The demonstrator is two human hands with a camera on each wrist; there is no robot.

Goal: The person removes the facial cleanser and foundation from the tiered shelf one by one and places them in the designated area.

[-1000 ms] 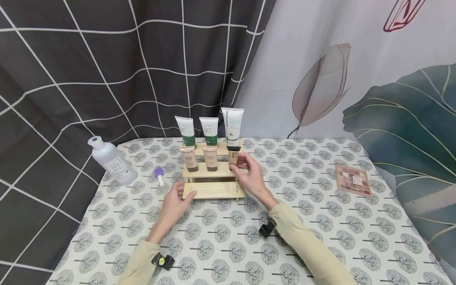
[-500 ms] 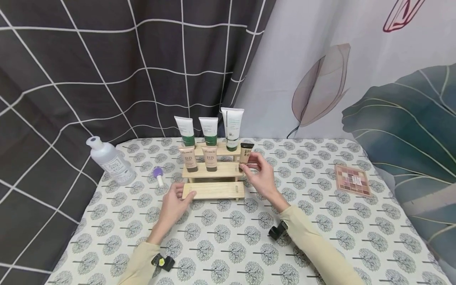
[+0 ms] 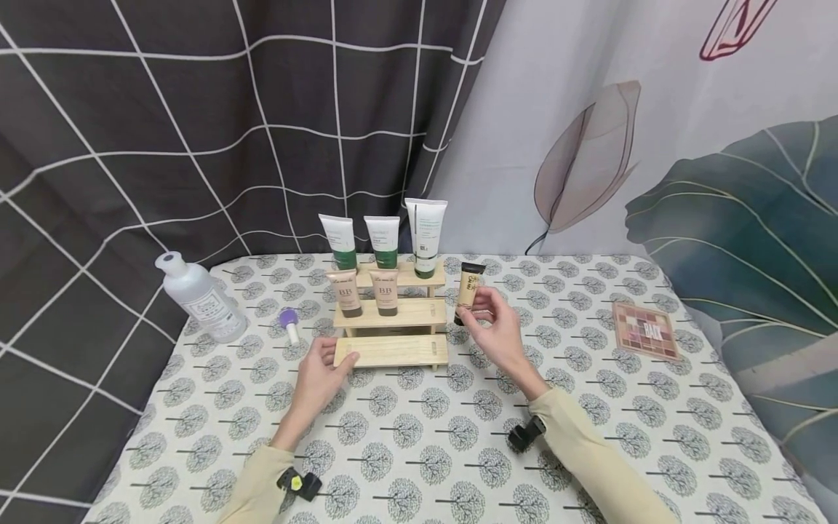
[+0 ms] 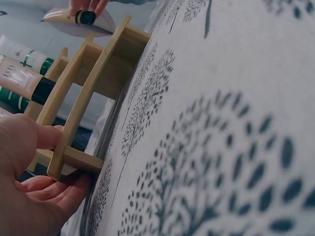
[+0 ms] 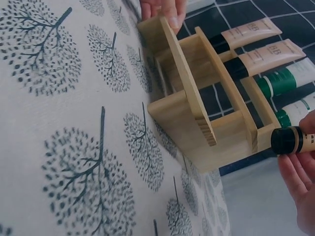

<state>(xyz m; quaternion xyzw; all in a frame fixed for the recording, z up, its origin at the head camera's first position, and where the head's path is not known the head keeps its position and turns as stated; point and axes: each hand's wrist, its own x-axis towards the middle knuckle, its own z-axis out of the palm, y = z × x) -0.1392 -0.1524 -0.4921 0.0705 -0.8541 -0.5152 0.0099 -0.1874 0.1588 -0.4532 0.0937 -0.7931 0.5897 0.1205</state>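
Observation:
My right hand [image 3: 499, 331] pinches a small tan cosmetic tube [image 3: 468, 291] with black ends, just right of a three-step wooden stand [image 3: 393, 351]. In the right wrist view the tube's black cap [image 5: 286, 141] points toward the stand. With thumb on top and fingers beneath, my left hand [image 3: 321, 377] grips the left end of the lowest step. Two pinkish BB cream tubes [image 3: 348, 292] stand on the middle step. On the top step are two white-and-green tubes [image 3: 340, 242] and a taller white tube [image 3: 427, 236].
A clear pump-less bottle [image 3: 203, 298] stands at the table's left, with a small purple-and-white item [image 3: 289, 325] lying near it. An eyeshadow palette [image 3: 647, 331] lies at the right. A dark grid curtain [image 3: 281, 94] hangs behind the tree-patterned tablecloth [image 3: 419, 451].
My right hand has taken the small tan tube off the right end of the middle step and moved it rightward, past the stand. The left hand has stayed on the lowest step.

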